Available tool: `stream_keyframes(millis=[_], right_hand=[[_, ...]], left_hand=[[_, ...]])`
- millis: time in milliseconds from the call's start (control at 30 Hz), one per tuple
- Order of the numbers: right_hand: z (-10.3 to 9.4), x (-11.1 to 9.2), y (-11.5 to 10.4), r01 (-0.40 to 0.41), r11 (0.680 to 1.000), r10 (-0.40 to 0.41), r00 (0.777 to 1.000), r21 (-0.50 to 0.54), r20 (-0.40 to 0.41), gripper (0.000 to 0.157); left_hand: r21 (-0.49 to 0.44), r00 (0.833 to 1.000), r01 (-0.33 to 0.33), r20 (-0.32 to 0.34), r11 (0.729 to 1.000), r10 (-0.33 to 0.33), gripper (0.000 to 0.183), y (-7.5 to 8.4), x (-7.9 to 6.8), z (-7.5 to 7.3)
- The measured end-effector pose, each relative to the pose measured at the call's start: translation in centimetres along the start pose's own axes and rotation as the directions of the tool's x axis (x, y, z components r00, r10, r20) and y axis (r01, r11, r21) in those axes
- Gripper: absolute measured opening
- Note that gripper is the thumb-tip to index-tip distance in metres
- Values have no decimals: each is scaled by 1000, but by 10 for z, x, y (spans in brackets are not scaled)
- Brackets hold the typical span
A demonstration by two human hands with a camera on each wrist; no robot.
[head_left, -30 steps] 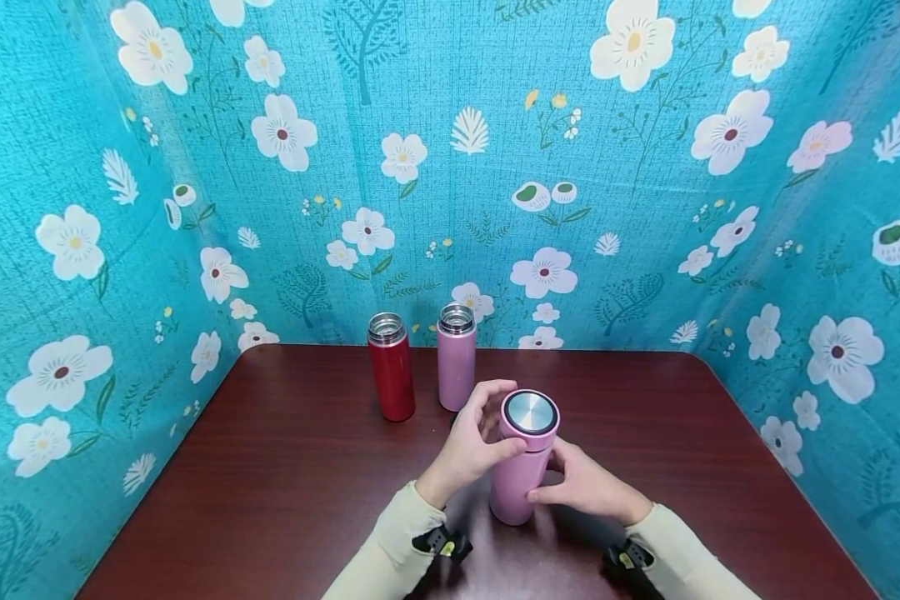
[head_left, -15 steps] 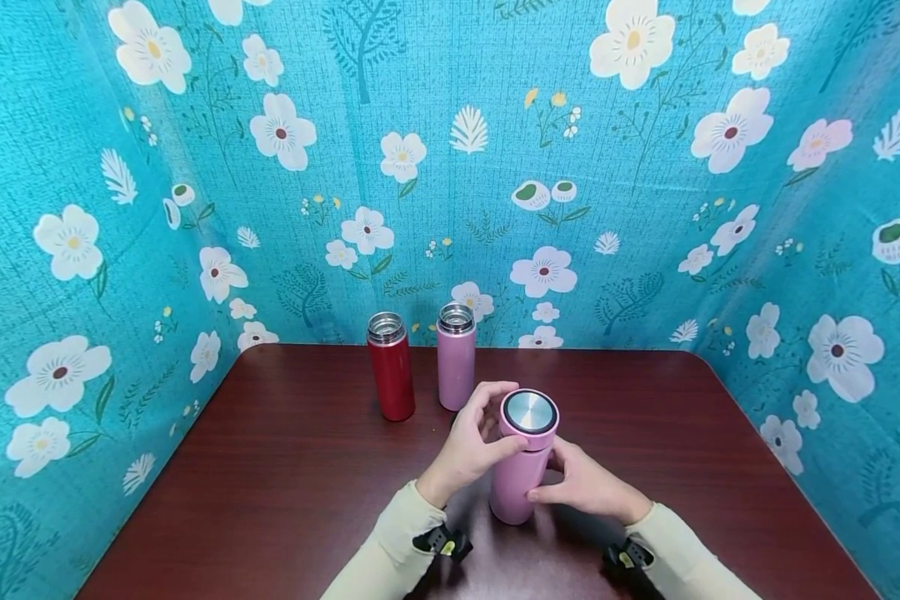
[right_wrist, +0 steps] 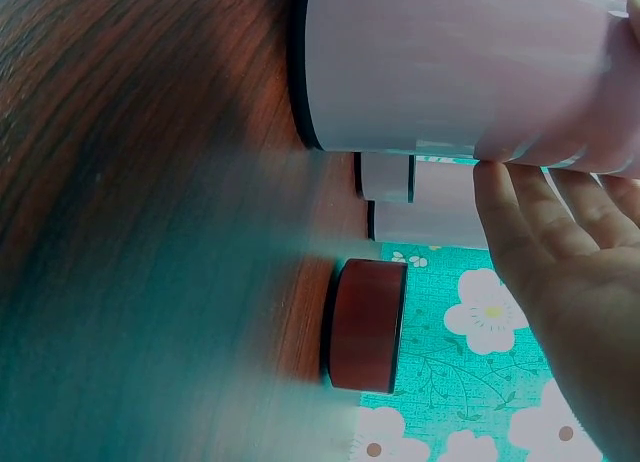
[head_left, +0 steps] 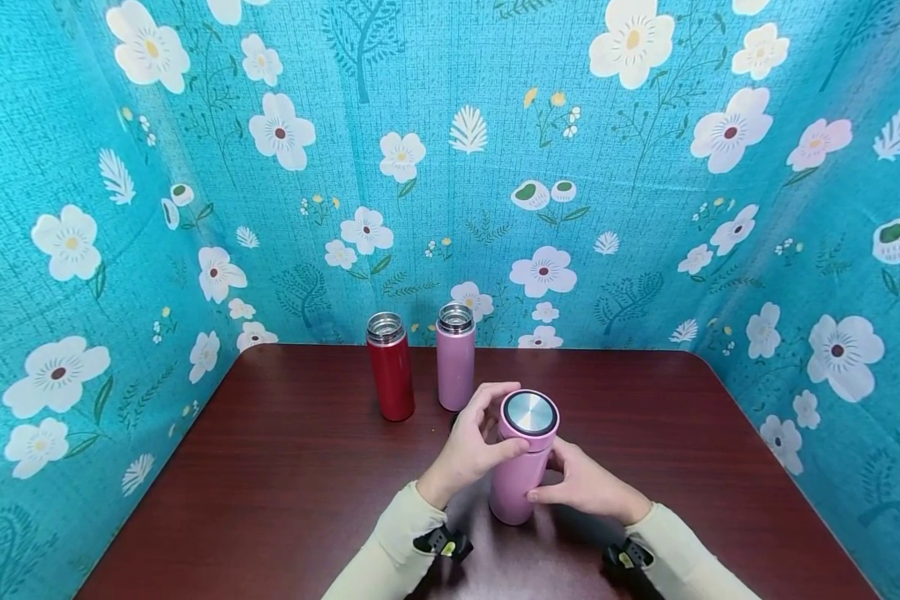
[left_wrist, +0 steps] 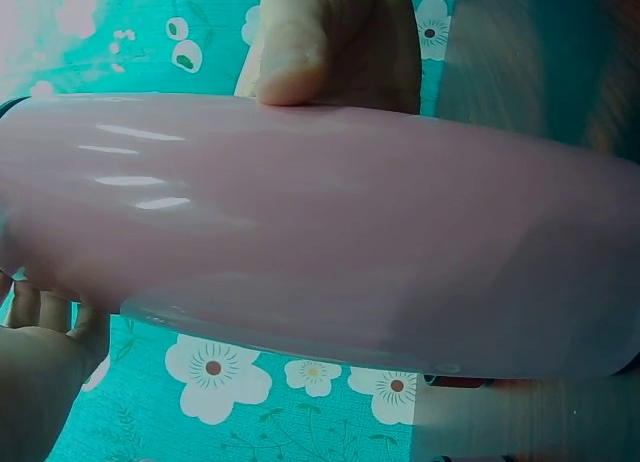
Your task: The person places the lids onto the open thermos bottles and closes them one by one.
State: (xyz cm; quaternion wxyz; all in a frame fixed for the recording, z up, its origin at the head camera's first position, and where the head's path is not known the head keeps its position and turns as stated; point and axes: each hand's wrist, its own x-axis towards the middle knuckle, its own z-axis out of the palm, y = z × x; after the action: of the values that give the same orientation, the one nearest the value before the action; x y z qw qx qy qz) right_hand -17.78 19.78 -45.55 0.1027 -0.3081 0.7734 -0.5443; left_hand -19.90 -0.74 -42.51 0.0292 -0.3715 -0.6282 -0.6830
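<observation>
A pink thermos (head_left: 520, 483) with a round silver-topped pink lid (head_left: 531, 414) stands upright near the front of the table. My left hand (head_left: 468, 446) grips the lid, thumb on the near side and fingers around the far side. Lower down, my right hand (head_left: 588, 483) holds the body from the right. In the left wrist view the thermos body (left_wrist: 320, 232) spans the frame, the left fingers (left_wrist: 55, 317) at its lower left. Seen from the right wrist, the right fingers (right_wrist: 560, 212) lie along the body.
Behind stand a lidless red thermos (head_left: 392, 371) and a lidless pink thermos (head_left: 456, 362) with steel necks. The right wrist view shows a red lid (right_wrist: 368, 326) and a small pink lid (right_wrist: 386, 177) on the dark wooden table (head_left: 285, 467). A floral curtain (head_left: 450, 208) surrounds it.
</observation>
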Motion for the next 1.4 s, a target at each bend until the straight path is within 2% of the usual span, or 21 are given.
stream_keyframes(millis=[100, 267, 400, 567, 700, 767, 933, 1233, 1400], right_hand=[[0, 0, 1, -2, 1000, 2, 1000, -2, -2, 71], [0, 0, 20, -28, 1000, 28, 1000, 4, -1, 73], [-1, 0, 28, -48, 999, 48, 999, 14, 7, 73], [0, 0, 16, -47, 999, 47, 999, 20, 4, 72], [-1, -1, 20, -49, 999, 49, 999, 5, -1, 72], [-1, -1, 28, -43, 999, 43, 999, 3, -4, 73], [-2, -1, 29, -31, 999, 31, 1000, 22, 0, 74], [-1, -1, 25, -49, 998, 49, 999, 25, 6, 72], [-1, -1, 26, -38, 999, 38, 999, 20, 5, 72]], left_hand=[[-7, 1000, 13, 0, 1000, -13, 69, 0, 0, 0], [-25, 999, 48, 8, 999, -48, 69, 3, -2, -2], [-39, 999, 50, 18, 998, -49, 66, 2, -3, -3], [-52, 1000, 16, 25, 999, -14, 67, 0, -3, -3], [-60, 1000, -17, 21, 998, 18, 67, -2, -2, -3], [-57, 1000, -6, 11, 998, 7, 70, -1, -2, -3], [-55, 999, 33, -10, 998, -33, 71, -1, -3, -2], [-114, 999, 37, 16, 993, -35, 68, -2, -6, -4], [-117, 999, 33, 16, 993, -31, 69, -2, -6, -4]])
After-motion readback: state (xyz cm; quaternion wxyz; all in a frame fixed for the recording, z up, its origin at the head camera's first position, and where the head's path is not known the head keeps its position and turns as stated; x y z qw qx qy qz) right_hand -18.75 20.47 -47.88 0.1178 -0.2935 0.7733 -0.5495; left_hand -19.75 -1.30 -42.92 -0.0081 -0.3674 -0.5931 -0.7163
